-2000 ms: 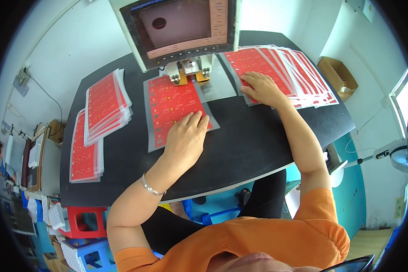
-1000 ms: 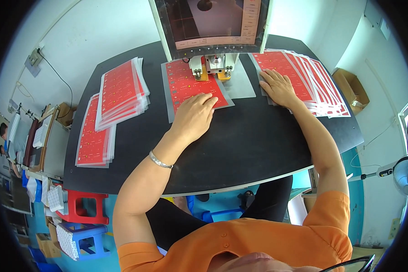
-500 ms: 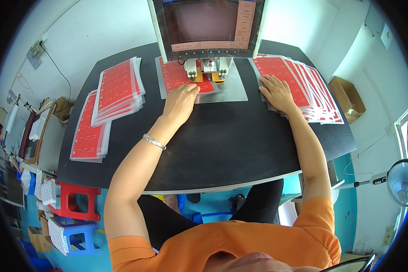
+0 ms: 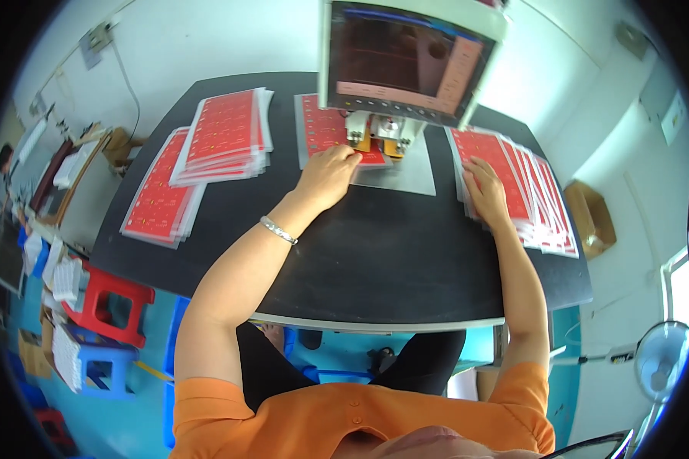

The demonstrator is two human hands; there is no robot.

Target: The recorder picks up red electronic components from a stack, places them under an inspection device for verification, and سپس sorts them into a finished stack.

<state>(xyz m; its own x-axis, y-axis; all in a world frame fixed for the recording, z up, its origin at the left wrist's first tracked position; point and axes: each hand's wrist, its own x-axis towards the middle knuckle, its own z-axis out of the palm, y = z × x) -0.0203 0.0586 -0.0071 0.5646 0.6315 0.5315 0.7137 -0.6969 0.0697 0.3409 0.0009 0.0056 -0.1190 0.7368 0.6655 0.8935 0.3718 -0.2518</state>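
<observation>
Far to the left of the left hand's grip, a stack of red sheets (image 4: pixel 159 200) lies flat near the edge of the black worktop (image 4: pixel 375 260). A second, thicker stack (image 4: pixel 228 136) partly overlaps it and sits nearer to the grip, still to its left.

The left hand (image 4: pixel 328 174) rests palm down on a single red sheet (image 4: pixel 323 130). The fingers are extended and flat; the grip is released, pressing rather than clasping. The sheet lies directly under and ahead of the fingertips, on a grey metal plate (image 4: pixel 406 174), with its far edge under the press head (image 4: pixel 381 135) of a machine. The machine's screen (image 4: pixel 406 61) stands above the press head. A silver bracelet (image 4: pixel 277 229) circles the left wrist.

To the right, the right hand (image 4: pixel 485 191) lies flat on a fanned pile of red sheets (image 4: pixel 530 191). This grip is also released, fingers spread on the top sheet. The pile extends rightward from beneath the hand.
</observation>
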